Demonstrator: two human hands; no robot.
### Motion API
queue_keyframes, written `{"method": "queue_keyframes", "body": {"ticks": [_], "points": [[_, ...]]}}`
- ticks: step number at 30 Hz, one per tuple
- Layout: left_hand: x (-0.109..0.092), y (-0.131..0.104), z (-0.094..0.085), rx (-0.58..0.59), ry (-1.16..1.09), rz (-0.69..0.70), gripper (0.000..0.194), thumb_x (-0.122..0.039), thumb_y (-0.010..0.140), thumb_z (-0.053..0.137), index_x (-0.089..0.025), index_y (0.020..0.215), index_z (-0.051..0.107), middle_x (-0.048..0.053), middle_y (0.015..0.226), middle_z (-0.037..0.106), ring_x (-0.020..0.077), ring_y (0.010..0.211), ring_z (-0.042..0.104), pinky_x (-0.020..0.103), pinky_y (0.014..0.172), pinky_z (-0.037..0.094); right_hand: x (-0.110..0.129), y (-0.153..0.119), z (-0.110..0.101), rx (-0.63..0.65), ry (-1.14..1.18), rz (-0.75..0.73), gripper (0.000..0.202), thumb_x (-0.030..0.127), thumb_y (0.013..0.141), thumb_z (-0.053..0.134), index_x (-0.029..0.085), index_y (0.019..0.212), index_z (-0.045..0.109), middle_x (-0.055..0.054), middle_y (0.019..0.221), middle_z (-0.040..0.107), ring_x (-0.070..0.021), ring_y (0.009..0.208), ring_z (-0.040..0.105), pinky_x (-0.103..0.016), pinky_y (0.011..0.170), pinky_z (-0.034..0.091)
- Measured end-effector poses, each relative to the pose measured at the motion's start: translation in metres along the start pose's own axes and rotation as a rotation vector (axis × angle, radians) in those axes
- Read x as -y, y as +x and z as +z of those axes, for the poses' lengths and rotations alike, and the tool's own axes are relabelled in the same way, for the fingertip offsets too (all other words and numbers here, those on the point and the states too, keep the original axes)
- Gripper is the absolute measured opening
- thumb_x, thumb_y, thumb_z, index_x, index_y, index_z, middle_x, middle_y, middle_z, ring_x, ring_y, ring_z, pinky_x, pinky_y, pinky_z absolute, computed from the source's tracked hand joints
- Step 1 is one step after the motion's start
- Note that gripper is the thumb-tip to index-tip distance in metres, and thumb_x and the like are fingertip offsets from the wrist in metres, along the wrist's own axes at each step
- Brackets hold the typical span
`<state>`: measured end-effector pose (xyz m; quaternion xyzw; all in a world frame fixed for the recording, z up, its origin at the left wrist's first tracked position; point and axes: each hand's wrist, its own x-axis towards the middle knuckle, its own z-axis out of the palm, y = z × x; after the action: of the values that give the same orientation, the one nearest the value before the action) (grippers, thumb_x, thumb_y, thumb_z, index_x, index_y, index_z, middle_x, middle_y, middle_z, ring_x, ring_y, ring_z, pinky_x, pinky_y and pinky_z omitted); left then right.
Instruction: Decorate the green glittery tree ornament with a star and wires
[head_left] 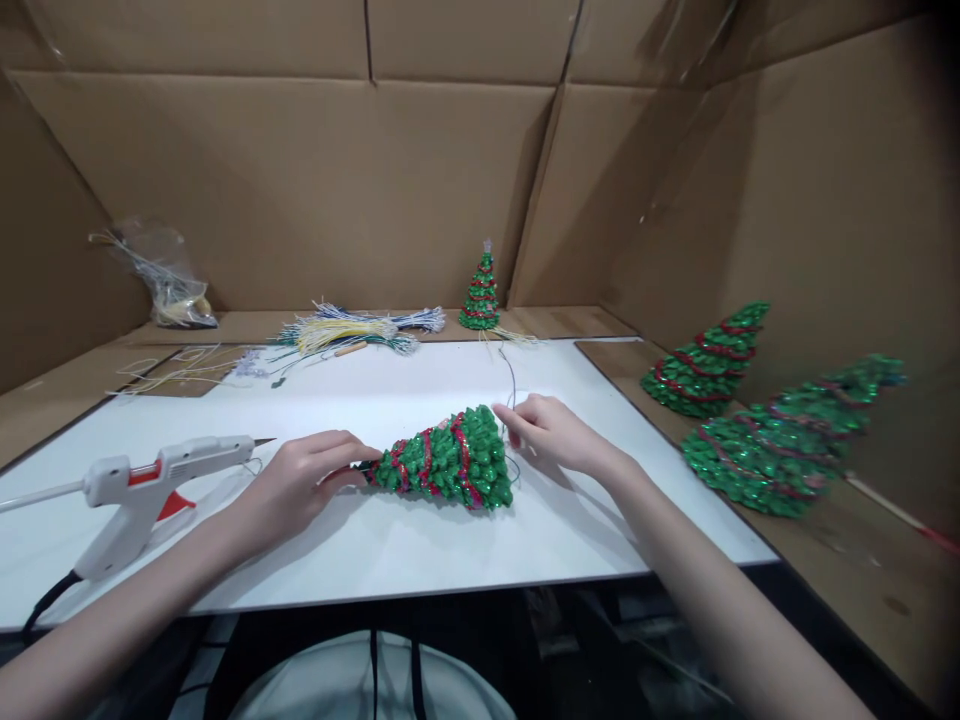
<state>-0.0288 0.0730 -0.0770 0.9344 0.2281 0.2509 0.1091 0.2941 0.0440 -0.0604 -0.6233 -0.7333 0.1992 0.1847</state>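
A small green Christmas tree (pixel 454 458) with red garland lies on its side on the white board (pixel 420 560), its tip to the left. My left hand (pixel 315 470) pinches that tip between thumb and fingers. At the tree's base, my right hand (pixel 546 428) has its thumb and forefinger closed on a thin dark wire (pixel 511 372). The wire rises above the fingers, and a loop of it shows below them beside the base. How it joins the tree's underside is hidden from me.
A white glue gun (pixel 172 470) lies on the left. Bundled wires (pixel 337 330) and a small finished tree (pixel 481 290) are at the back, a plastic bag (pixel 176 285) back left. Two larger trees, one farther (pixel 705 365) and one nearer (pixel 787 445), stand right, inside cardboard walls (pixel 285 180).
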Motion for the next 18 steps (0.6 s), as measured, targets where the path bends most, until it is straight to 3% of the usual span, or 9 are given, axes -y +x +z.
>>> {"method": "queue_keyframes", "body": {"ticks": [5,8,10,13,15,18], "points": [[-0.001,0.0,0.001,-0.016,0.026,0.012,0.02,-0.013,0.09,0.052,-0.018,0.106,0.061,0.004,0.091,0.065,0.0115,0.081,0.061,0.02,0.073,0.046,-0.006,-0.024,-0.008,0.005,0.002,0.074,0.062,0.057,0.09,0.03,0.017,0.048,0.05,-0.001,0.046,0.052,-0.0122,0.046,0.045,-0.028,0.057,0.032],[-0.001,0.0,0.001,-0.035,0.055,0.045,0.019,-0.012,0.09,0.052,-0.018,0.106,0.061,0.004,0.091,0.065,0.0117,0.081,0.061,0.019,0.073,0.046,-0.002,-0.041,-0.013,0.005,0.044,0.011,0.056,0.054,0.09,0.035,0.017,0.05,0.048,0.001,0.047,0.046,-0.0111,0.046,0.04,-0.026,0.054,0.03],[-0.002,0.0,0.001,-0.051,0.079,0.063,0.019,-0.012,0.089,0.052,-0.018,0.105,0.06,0.004,0.091,0.065,0.0118,0.08,0.062,0.019,0.072,0.047,0.004,-0.051,-0.015,-0.025,0.062,-0.115,0.044,0.047,0.088,0.044,0.017,0.057,0.051,0.002,0.053,0.044,-0.0118,0.054,0.042,-0.025,0.055,0.03],[-0.003,0.0,0.001,-0.06,0.106,0.088,0.019,-0.011,0.089,0.053,-0.017,0.106,0.06,0.005,0.091,0.065,0.0119,0.08,0.062,0.019,0.072,0.047,0.014,-0.061,-0.013,0.065,0.052,-0.25,0.009,0.027,0.081,0.056,0.019,0.083,0.06,0.003,0.061,0.043,-0.0125,0.061,0.044,-0.024,0.062,0.034],[-0.003,0.0,0.001,-0.057,0.118,0.098,0.021,-0.01,0.089,0.052,-0.017,0.107,0.059,0.005,0.091,0.065,0.0121,0.081,0.062,0.02,0.072,0.047,0.017,-0.064,-0.009,0.119,0.017,-0.291,0.02,0.015,0.074,0.055,0.019,0.093,0.057,0.003,0.066,0.045,-0.0139,0.067,0.046,-0.024,0.065,0.035],[-0.003,0.0,0.001,-0.053,0.134,0.102,0.022,-0.009,0.089,0.052,-0.017,0.108,0.058,0.005,0.091,0.065,0.0123,0.081,0.062,0.02,0.072,0.047,0.017,-0.062,-0.004,0.13,-0.043,-0.315,0.019,0.006,0.068,0.049,0.019,0.081,0.049,0.0,0.07,0.048,-0.0152,0.071,0.046,-0.024,0.064,0.034]]}}
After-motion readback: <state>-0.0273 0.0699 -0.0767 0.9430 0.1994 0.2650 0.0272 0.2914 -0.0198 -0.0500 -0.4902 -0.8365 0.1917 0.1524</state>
